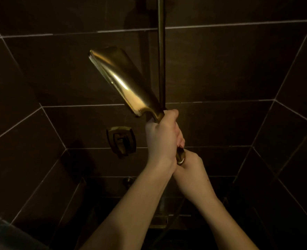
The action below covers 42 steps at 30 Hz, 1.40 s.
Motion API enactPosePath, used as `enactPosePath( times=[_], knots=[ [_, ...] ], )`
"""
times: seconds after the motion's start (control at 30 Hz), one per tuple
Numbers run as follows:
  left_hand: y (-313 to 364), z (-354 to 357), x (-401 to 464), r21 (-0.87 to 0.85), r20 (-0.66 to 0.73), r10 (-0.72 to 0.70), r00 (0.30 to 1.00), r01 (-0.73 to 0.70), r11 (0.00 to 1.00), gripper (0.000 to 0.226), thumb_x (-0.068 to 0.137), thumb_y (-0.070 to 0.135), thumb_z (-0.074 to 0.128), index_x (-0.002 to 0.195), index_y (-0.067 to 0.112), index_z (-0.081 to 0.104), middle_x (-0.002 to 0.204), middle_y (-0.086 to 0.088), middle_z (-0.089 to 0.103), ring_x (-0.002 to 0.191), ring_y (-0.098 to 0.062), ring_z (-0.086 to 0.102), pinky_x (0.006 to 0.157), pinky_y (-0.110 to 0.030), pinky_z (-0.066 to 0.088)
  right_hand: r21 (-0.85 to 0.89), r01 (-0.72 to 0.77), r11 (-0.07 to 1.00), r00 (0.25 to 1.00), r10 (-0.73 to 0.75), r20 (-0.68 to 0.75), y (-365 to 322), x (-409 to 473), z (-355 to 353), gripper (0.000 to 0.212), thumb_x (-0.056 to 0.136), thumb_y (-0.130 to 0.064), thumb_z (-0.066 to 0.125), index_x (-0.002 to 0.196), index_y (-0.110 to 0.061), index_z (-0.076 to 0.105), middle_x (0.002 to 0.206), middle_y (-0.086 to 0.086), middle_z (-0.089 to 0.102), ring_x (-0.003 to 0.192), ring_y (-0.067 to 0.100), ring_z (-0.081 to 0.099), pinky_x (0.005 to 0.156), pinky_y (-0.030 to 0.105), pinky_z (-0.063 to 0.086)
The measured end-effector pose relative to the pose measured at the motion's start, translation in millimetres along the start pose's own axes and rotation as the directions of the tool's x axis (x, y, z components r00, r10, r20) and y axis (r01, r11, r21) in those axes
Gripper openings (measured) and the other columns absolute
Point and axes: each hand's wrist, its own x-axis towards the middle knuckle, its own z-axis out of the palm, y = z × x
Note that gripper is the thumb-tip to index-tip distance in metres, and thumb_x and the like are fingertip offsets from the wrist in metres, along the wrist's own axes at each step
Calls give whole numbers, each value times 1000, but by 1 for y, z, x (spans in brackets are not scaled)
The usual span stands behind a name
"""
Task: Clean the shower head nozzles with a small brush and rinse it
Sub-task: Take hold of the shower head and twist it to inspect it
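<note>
Dark brown tiled walls (221, 65) fill the frame, dim light, with a vertical slide bar (161, 51) at upper centre and a brass valve handle (121, 140) at centre left. We see the gold shower head (120, 76) at centre, tilted up to the left, nozzle face turned away from us. Our left hand (162, 138) wraps its handle near the bar. Our right hand (190, 165) grips the handle's lower end. No brush or water visible, so we judge scrubbing and rinsing not yet begun. Finish looks shiny, rectangular head, nozzles hidden.

Shower head (123, 80) glossy gold metal; tiles (221, 65) matt.
</note>
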Motion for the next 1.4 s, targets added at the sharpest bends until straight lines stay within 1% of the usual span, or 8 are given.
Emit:
enactPosePath(
  times=[0.1,0.2,0.37,0.57,0.83,1.0,1.13,1.4],
  knots=[
    [2,-10,3,-21,259,-17,966,23,1000,39,93,10,61,57,17,46,48,0,36,41,-14,35,45,-27,35,217,-63,974,957,-3,292,0,0,-13,16,92,-9,59,77,-5,60,54,2,52,44,13,47,45,22,38],
    [9,-18,6,-160,527,-54,848,161,974,34,90,7,61,61,14,44,44,2,39,36,-11,39,45,-26,41,424,-278,862,810,-27,586,-3,-3,-28,9,88,-9,63,93,-7,56,51,4,35,36,10,32,37,23,19],
    [12,-15,9,-383,629,-9,777,319,867,42,89,18,69,57,12,43,37,5,38,29,-9,28,37,-22,26,505,-390,770,727,-79,682,-9,-2,-37,28,85,-8,65,67,-14,45,44,-4,34,34,5,29,36,20,15],
    [13,-14,14,-346,636,-80,767,377,859,51,96,33,59,54,13,37,40,1,19,32,-12,18,35,-22,21,417,-372,829,778,33,628,-7,-5,-35,15,84,-9,66,81,-12,52,50,0,32,38,8,27,40,25,14],
    [27,-32,24,-331,570,-127,812,368,869,43,100,36,47,65,14,39,46,3,17,35,-10,15,37,-21,15,331,-280,901,892,116,437,-3,-8,-54,40,90,-10,65,59,-22,42,53,0,31,41,11,28,40,25,16],
    [43,-39,32,-258,622,-145,770,375,890,48,101,48,46,68,14,39,44,3,20,32,-9,16,36,-20,15,137,-58,989,948,11,318,-46,16,-95,13,79,-15,64,88,-12,54,73,5,50,62,15,50,57,29,42],
    [68,-39,35,-188,612,-130,780,303,934,59,90,72,43,82,13,49,54,1,36,33,-5,33,32,-17,23,-196,155,968,978,-123,166,-101,49,-121,9,97,-26,56,102,-19,54,84,5,56,77,18,54,72,41,47],
    [105,-25,39,40,497,-3,868,-19,999,35,94,44,59,96,9,56,60,-4,38,38,-11,37,35,-23,31,-230,312,922,947,-321,-5,-197,121,-146,15,98,-25,55,110,-20,63,98,1,68,90,13,67,73,25,51]
  ],
)
